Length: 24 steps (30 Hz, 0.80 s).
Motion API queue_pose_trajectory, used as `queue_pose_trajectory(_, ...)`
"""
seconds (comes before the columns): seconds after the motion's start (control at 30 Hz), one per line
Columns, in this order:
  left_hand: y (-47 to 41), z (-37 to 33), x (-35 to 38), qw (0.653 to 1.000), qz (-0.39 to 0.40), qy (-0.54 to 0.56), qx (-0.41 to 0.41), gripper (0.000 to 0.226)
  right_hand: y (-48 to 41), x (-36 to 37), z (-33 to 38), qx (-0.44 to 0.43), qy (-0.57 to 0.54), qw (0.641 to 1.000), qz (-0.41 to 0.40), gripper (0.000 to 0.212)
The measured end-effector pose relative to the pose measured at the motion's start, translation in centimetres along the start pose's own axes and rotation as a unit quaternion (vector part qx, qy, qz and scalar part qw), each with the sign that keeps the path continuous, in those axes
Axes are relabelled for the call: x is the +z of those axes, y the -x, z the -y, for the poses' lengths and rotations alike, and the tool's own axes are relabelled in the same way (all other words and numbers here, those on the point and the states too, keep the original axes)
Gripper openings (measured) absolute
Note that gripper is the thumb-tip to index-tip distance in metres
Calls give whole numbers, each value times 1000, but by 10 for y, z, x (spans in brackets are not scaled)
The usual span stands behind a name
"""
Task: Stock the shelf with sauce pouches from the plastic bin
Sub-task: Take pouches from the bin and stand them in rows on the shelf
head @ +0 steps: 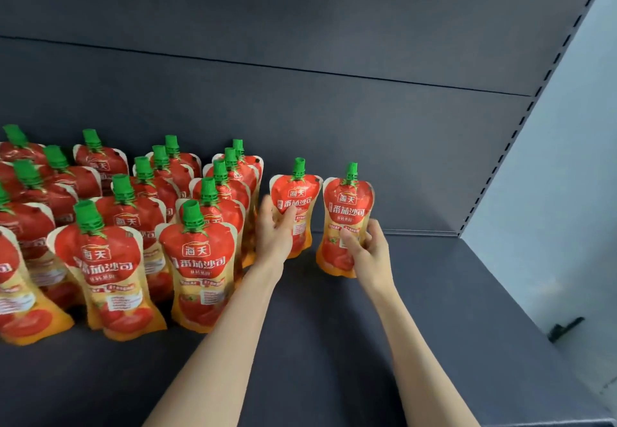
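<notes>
On the dark grey metal shelf (417, 309), the left hand (275, 231) grasps a red-and-orange tomato sauce pouch with a green screw cap (295, 204) around its middle, holding it upright just beside the rows of matching stocked pouches (133, 226) standing at the left. The right hand (367, 253) grips a second red-and-orange pouch (345, 219) by its lower right side, upright, near the first. Whether either base touches the shelf cannot be told. A pale side wall (551, 192) closes the right end.
</notes>
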<state>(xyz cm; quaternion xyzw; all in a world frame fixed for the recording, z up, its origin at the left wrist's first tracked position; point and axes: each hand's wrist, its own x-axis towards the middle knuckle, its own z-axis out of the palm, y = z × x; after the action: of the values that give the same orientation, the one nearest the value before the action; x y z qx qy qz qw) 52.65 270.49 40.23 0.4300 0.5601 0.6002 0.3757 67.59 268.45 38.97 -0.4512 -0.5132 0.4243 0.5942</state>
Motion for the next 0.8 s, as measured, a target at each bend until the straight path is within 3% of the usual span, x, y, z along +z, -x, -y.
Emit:
queue_pose_trajectory(0.13,-12,-5,5,1000,-4,19,8,52,-18,2,-5,-15,21,1000,7,15)
queue_pose_trajectory(0.27,-18,3,2,999,17,12,30,29,-24,5,-12,-19,16,1000,7,14)
queue_pose_trajectory(0.5,-6,37,6,992,-103,-24,74,30,-26,-1,-19,-36,17,999,4,14)
queue_pose_trajectory(0.8,-9,35,6,988,-98,-71,92,31,-26,-1,-19,-42,20,999,-1,15)
